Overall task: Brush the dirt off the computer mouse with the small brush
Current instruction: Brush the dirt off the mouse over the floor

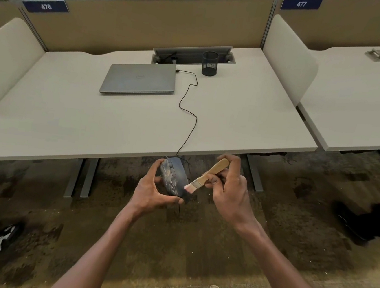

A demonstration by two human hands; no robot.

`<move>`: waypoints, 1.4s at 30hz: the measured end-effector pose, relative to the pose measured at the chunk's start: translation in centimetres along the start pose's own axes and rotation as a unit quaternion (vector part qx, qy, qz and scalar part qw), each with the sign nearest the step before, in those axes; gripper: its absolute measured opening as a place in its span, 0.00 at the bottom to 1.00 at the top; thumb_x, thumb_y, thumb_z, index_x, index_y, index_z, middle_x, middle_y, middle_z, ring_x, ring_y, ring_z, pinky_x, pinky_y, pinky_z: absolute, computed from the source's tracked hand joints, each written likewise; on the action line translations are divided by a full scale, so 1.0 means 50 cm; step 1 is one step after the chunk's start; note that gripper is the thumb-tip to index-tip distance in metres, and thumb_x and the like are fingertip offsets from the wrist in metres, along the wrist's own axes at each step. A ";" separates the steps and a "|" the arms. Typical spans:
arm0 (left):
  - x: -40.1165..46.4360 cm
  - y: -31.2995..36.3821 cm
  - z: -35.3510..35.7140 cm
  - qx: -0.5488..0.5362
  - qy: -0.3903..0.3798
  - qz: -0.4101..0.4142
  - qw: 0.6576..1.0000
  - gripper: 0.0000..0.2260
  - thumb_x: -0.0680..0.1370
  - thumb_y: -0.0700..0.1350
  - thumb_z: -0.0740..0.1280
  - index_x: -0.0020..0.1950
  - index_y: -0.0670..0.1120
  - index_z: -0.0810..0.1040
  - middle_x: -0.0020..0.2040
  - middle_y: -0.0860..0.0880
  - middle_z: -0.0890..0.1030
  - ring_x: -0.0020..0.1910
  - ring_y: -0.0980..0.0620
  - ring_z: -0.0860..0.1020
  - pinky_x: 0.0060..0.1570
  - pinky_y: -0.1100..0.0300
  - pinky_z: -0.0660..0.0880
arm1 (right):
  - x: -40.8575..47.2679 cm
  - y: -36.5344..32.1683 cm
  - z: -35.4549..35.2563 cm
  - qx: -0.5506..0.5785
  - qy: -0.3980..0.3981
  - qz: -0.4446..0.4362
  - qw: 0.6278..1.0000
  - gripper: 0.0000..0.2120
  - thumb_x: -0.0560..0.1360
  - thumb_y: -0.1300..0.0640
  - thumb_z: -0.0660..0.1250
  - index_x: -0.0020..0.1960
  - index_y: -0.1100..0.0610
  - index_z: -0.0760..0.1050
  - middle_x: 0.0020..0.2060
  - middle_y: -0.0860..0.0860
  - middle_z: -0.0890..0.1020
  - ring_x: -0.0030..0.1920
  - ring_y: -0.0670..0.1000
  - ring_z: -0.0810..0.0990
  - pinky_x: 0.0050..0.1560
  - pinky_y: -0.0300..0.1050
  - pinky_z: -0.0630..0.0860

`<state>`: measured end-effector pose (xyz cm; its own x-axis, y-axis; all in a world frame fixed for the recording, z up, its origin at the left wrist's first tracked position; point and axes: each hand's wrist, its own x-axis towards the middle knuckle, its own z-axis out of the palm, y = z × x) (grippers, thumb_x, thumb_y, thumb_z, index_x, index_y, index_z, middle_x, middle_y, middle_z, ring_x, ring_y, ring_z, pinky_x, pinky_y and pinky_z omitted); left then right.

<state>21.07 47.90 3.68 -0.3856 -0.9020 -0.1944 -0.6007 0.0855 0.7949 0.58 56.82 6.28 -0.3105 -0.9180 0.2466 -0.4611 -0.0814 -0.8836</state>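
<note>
Closest to us, our left hand (153, 192) cups the computer mouse (174, 177) from the side and underneath, fingers curled around its body, holding it in the air out past the near edge of the desk (234, 115), above the carpet (173, 247). Our right hand (231, 190) is closed on the wooden handle of the small brush (207, 175), pinched near the metal ferrule, with the pale bristles touching the rear right flank of the mouse. Light speckled dirt shows across its top shell. We judge the mouse light, hard and fairly smooth, so holding it by the sides keeps the top free; the bristles look soft and should flex. Its cable (187, 110) trails up over the desk edge toward the closed laptop (139, 80), so we should avoid tugging it. A mesh pen cup (209, 63) stands beyond.
</note>
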 end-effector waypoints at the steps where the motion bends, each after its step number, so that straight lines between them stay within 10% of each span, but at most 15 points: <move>1: 0.001 0.001 -0.001 -0.002 0.000 -0.002 1.000 0.57 0.57 0.59 0.83 0.79 0.55 0.56 0.70 0.41 0.76 0.66 0.45 0.77 0.66 0.51 0.71 | -0.002 0.003 0.001 -0.002 -0.002 0.002 1.000 0.20 0.80 0.68 0.66 0.61 0.49 0.62 0.46 0.53 0.84 0.45 0.46 0.87 0.43 0.40 0.85; 42: -0.020 0.037 0.009 0.013 -0.011 0.018 1.000 0.56 0.61 0.50 0.85 0.80 0.53 0.54 0.74 0.42 0.72 0.69 0.45 0.75 0.70 0.45 0.70 | 0.041 -0.064 0.023 -0.044 0.062 0.009 0.997 0.22 0.79 0.61 0.70 0.65 0.56 0.61 0.41 0.54 0.84 0.36 0.50 0.86 0.32 0.46 0.84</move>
<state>20.03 49.13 5.07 -0.4227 -0.8885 -0.1787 -0.6033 0.1288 0.7870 2.37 54.75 9.14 -0.4172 -0.8633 0.2840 -0.5241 -0.0267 -0.8512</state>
